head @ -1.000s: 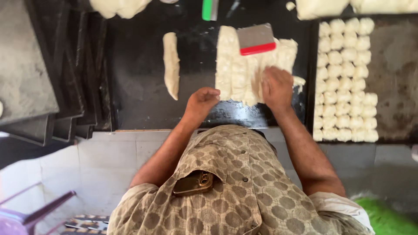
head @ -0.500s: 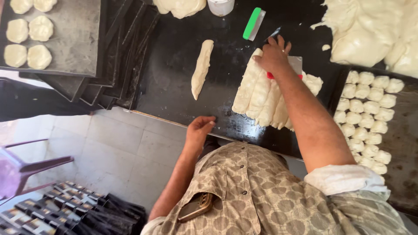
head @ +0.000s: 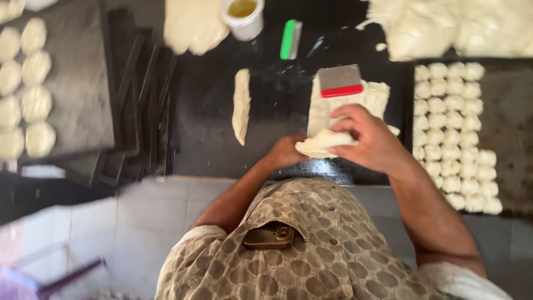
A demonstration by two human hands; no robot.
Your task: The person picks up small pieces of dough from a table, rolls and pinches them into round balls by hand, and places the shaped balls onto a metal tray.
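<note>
Big dough mass (head: 444,28) at 1 o'clock is cut by my top edge and blurred. Left hand (head: 286,153) mostly hidden behind dough strip (head: 322,143); can't tell its grip.

We see a soft, matt dough strip (head: 323,143), a scraper (head: 340,81) with a dull metal blade and glossy red plastic grip, a dark, faintly shiny desk (head: 211,139), and a patterned cloth shirt (head: 311,250).
</note>
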